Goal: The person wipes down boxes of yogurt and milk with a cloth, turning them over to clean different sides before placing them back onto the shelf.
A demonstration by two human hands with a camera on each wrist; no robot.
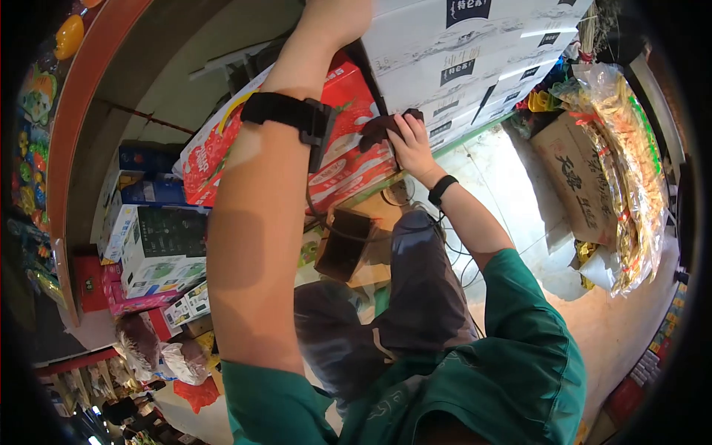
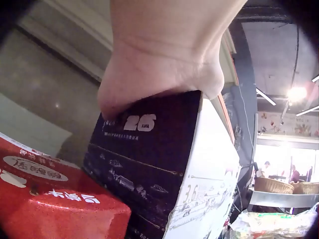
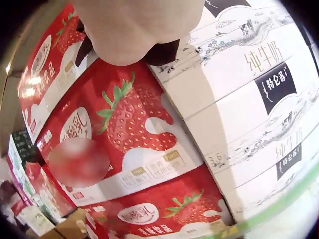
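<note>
My right hand point(image 1: 417, 148) holds a dark cloth point(image 1: 382, 132) low against the stack, where strawberry drink cartons meet white milk cartons. In the right wrist view the cloth point(image 3: 164, 52) shows on both sides of the hand point(image 3: 139, 30). At the top of the head view, my left hand point(image 1: 345, 21) is at the upper edge of the white milk cartons point(image 1: 426, 52), partly cut off. The left wrist view has this hand point(image 2: 159, 74) resting over the top of a carton with a dark end point(image 2: 144, 154); its fingers are hidden. Red strawberry cartons point(image 3: 134, 119) stand beside the white ones.
A brown cardboard box point(image 1: 571, 170) and plastic-wrapped golden goods point(image 1: 630, 178) stand on the right. Smaller boxes point(image 1: 163, 245) are piled at the left, near an orange-edged shelf point(image 1: 70, 185). An open brown box point(image 1: 345, 245) and cables point(image 1: 452, 230) lie near the knees.
</note>
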